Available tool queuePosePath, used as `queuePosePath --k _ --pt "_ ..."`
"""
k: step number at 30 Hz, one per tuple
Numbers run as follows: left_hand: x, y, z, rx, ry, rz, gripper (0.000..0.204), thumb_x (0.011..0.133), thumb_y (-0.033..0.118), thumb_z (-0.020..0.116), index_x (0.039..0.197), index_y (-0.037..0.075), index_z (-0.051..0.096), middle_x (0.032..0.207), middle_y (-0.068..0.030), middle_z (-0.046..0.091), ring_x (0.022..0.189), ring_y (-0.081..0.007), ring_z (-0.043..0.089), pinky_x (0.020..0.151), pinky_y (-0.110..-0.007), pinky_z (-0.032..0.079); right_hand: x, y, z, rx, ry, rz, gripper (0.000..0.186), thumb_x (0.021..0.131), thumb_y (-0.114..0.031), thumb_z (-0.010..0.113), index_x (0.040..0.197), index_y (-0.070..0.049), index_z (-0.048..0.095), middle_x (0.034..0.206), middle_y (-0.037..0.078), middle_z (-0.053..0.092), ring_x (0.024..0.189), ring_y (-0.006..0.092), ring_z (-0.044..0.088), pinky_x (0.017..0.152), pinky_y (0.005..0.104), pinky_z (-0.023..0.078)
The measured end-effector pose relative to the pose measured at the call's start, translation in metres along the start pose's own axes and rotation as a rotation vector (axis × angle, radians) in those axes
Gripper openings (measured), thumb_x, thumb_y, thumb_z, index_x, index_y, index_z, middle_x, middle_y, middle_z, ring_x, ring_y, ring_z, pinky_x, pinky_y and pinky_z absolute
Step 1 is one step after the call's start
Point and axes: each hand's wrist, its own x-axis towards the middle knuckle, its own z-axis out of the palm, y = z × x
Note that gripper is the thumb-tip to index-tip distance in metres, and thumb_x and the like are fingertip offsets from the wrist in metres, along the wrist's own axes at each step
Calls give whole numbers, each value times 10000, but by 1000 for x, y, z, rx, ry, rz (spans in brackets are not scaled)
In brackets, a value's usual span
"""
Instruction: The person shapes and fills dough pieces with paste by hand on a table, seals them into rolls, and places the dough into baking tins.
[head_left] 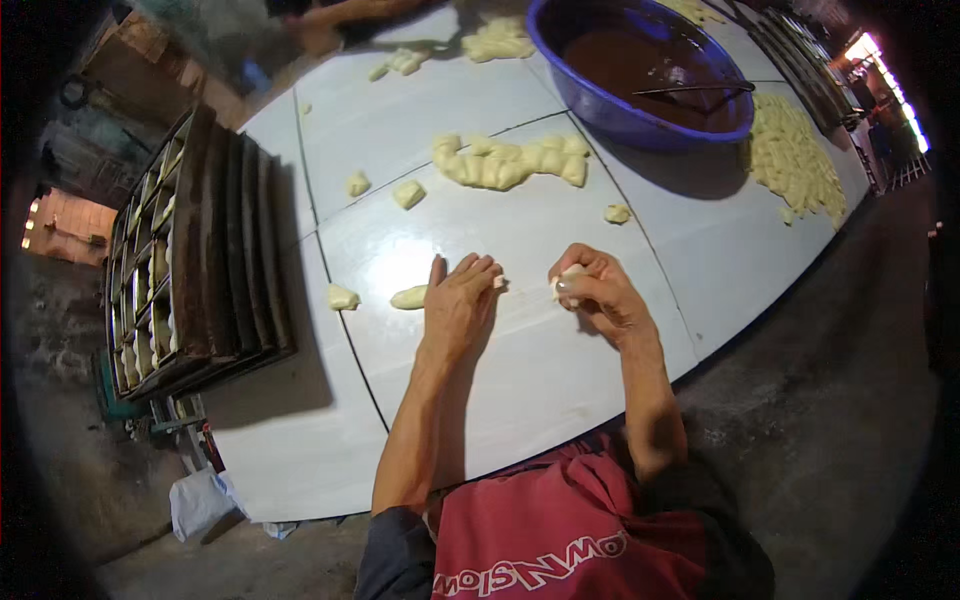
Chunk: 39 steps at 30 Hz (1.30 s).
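My left hand (461,305) lies flat on the white tabletop with its fingers stretched out. A small elongated dough roll (409,297) sticks out from beside its thumb side, and a pale bit shows at the fingertips on the other side. My right hand (603,292) is closed around a lump of dough (570,283), partly hidden by the fingers. To the left of my left hand rests a loose dough piece (342,297). Two more pieces, one of them a dough chunk (408,194), sit farther off. Beyond my right hand is another dough piece (617,213).
A row of cut dough (510,163) lies ahead of my hands. At the far right stands a purple basin (640,110) of brown filling with a utensil, beside a dough pile (797,160). Stacked dark trays (225,240) hold dough at left. Another person's arm (345,14) reaches in far off.
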Motion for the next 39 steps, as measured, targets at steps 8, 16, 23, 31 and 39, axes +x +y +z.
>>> queuePosePath --k 8,16,23,31,39 --pt "8 61 -28 -393 -221 -227 686 754 387 820 1288 13 606 1248 -194 627 1170 -259 577 994 -411 434 -23 12 -26 -75 148 31 399 938 -122 646 1306 -12 540 1045 42 668 871 90 650 637 183 476" --pt "21 92 13 -1044 -241 -549 310 921 156 681 1160 -41 663 977 -100 698 905 -158 639 835 -298 500 -47 -14 -16 -901 546 -291 233 905 -150 685 1089 -20 627 944 34 683 853 95 616 746 273 497" --pt "57 137 36 -847 176 26 714 996 485 493 1447 -57 374 1300 -219 584 1158 -323 605 994 -432 462 -47 -43 -1 79 310 -386 236 857 -17 730 1042 -24 583 975 20 624 912 91 612 800 235 501" --pt "89 165 77 -1265 35 -165 987 851 239 789 1551 -1 136 1286 -206 577 1147 -251 608 924 -340 519 -24 -106 -28 152 345 -304 125 923 -109 664 1019 -51 609 897 9 632 809 104 633 726 244 524" --pt "77 117 36 -912 -232 -437 488 948 161 646 1385 0 497 1168 -197 674 970 -201 685 826 -309 549 81 -236 -145 -1036 471 -241 210 930 -233 608 960 -26 617 796 45 651 690 114 612 605 296 486"
